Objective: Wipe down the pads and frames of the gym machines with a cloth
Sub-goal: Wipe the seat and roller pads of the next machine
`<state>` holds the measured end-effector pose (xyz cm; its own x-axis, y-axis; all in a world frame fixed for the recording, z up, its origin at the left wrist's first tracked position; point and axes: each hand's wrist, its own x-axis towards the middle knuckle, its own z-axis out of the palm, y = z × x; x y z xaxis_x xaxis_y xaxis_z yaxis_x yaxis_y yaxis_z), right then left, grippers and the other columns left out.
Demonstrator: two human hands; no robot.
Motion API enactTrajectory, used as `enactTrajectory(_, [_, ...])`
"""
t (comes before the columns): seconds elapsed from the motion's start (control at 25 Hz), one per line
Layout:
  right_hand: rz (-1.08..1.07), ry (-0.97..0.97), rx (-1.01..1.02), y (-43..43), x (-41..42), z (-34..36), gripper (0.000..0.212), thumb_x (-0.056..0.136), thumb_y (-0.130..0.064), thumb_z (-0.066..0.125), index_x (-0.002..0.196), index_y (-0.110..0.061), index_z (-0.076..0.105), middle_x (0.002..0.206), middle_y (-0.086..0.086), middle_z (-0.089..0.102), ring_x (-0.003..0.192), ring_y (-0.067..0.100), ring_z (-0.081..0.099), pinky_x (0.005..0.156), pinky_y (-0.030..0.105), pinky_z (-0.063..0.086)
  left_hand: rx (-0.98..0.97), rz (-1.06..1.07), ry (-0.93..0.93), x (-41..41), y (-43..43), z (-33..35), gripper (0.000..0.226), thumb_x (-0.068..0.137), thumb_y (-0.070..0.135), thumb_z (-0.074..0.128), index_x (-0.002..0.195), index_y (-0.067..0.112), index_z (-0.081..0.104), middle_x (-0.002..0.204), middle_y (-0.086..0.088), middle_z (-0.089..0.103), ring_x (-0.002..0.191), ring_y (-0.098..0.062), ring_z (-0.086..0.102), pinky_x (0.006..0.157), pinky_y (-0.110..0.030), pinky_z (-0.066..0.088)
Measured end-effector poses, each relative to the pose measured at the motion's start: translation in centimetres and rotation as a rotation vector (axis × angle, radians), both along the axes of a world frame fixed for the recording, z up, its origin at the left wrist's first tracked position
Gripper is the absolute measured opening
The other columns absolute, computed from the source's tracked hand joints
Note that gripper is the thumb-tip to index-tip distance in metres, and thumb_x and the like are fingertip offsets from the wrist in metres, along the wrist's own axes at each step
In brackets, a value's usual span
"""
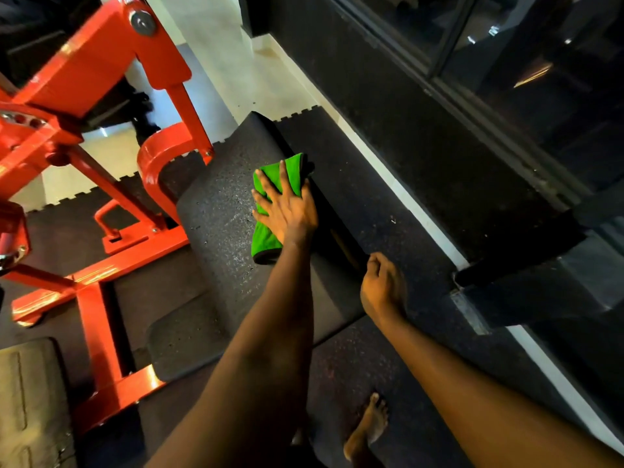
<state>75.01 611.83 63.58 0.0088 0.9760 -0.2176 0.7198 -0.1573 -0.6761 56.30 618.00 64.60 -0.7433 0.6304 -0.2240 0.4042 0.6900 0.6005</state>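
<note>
Nearest, at the bottom edge, a bare foot (369,422) stands on the dark speckled rubber floor (354,359). At the lower left corner lies a worn tan pad (30,400).

Two bare forearms reach forward from the bottom of the view, and the hands are well apart. The right hand (383,288) hangs above the floor just beside the right edge of the black pad (219,211), its fingers loosely curled and holding nothing.

Farther out, the left hand (287,211) lies flat with its fingers spread and straight, palm down on a green cloth (265,238), pressing it onto the upper right part of the black pad. The cloth is folded, with a dark hem showing at its near end, and it sticks out beyond the fingertips and below the wrist. The pad's surface shows pale flecks to the left of the cloth. A smaller black pad (182,339) sits lower, toward the person.

To the left rises the orange machine frame (101,332), its bars and a curved bracket bolted down on interlocking floor mats. Beyond is pale flooring (219,62), and to the right a white strip (388,173) runs along a dark glass wall (506,62).
</note>
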Motion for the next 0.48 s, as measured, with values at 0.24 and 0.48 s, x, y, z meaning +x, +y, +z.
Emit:
enactTrajectory(0.24, [-0.026,-0.063,0.01,-0.1,-0.6,0.5,0.03,0.104,-0.021,0.043,0.116,-0.009,0.068,0.123,0.02,0.066,0.112,0.04,0.06,0.088,0.042,0.044,0.1,-0.088,0.09,6.6,-6.8,-1.4,0.066,0.096,0.059,0.03,0.157,0.046,0.009,0.169,0.005,-0.005,0.154,-0.031,0.003,0.121,-0.059,0.007])
enactTrajectory(0.48, [0.017,-0.183,-0.047,0.2,-1.0,1.5,0.034,0.105,-0.025,0.037,0.118,-0.01,0.065,0.121,0.021,0.066,0.112,0.04,0.059,0.087,0.041,0.045,0.06,-0.023,0.048,5.3,-5.2,-1.3,0.063,0.098,0.061,0.034,0.155,0.053,0.008,0.169,0.005,-0.005,0.154,-0.033,0.006,0.118,-0.064,0.012])
